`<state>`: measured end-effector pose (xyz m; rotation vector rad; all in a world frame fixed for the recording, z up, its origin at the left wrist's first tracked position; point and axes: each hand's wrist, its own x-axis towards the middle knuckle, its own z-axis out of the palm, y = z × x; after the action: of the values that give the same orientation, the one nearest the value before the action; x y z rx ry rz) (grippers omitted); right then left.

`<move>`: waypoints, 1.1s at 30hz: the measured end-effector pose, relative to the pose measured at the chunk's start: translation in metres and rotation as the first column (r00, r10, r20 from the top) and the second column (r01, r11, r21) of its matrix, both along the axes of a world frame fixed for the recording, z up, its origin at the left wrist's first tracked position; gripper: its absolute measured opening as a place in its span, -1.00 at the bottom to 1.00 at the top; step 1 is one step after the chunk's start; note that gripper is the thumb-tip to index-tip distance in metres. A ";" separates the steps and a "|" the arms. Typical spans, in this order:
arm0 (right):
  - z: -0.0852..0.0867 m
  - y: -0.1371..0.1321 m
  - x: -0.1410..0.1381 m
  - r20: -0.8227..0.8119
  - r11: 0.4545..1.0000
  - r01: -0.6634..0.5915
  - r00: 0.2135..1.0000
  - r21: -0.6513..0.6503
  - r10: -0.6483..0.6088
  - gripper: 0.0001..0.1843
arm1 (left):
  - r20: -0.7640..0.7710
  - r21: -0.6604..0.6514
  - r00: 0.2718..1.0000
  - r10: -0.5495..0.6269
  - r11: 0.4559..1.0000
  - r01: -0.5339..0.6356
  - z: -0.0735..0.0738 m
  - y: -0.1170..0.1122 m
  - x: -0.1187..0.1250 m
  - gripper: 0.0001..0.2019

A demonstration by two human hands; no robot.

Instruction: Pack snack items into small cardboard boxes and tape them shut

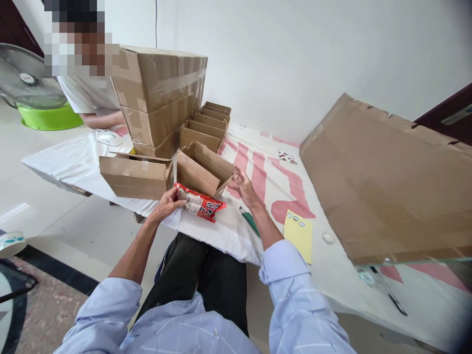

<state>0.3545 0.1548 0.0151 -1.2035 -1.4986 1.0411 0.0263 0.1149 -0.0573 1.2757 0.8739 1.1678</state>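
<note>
My left hand (167, 205) is closed on the left end of a red snack packet (201, 202) with a printed label. The packet lies slanted at the table's front edge, before an open cardboard box (197, 172). My right hand (243, 186) is at that box's right corner, its fingers apart and seeming to touch the edge; the exact contact is hard to make out. Left of the open box stands another small cardboard box (134, 177), with its long side facing me. A green-handled tool (250, 220) lies partly behind my right forearm.
Large taped cartons (162, 93) are stacked at the back left, with a row of open boxes (206, 125) beside them. A big cardboard sheet (387, 187) leans at right. Yellow paper (299, 238) and a black pen (389, 291) lie on the cloth. Another person's arm (103, 119) rests behind the cartons.
</note>
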 end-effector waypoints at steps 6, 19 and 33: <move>-0.018 -0.009 -0.022 0.002 0.991 0.031 1.000 0.131 -0.031 0.16 | 0.033 0.038 0.999 0.038 0.999 -0.040 -0.003 0.017 0.006 -0.49; -0.028 -0.010 -0.026 0.025 0.992 0.006 1.000 0.124 -0.010 0.32 | -0.430 0.474 0.672 0.602 0.785 -0.400 -0.036 -0.013 0.037 -0.27; -0.041 0.005 -0.043 0.006 0.989 0.016 1.000 0.146 -0.017 0.21 | -0.558 0.453 0.562 0.611 0.791 -0.410 -0.045 -0.015 0.054 -0.19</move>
<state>0.3118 0.1595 -0.0263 -1.1159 -1.5407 0.9002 0.0807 0.0996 -0.1019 1.8047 1.7980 1.3069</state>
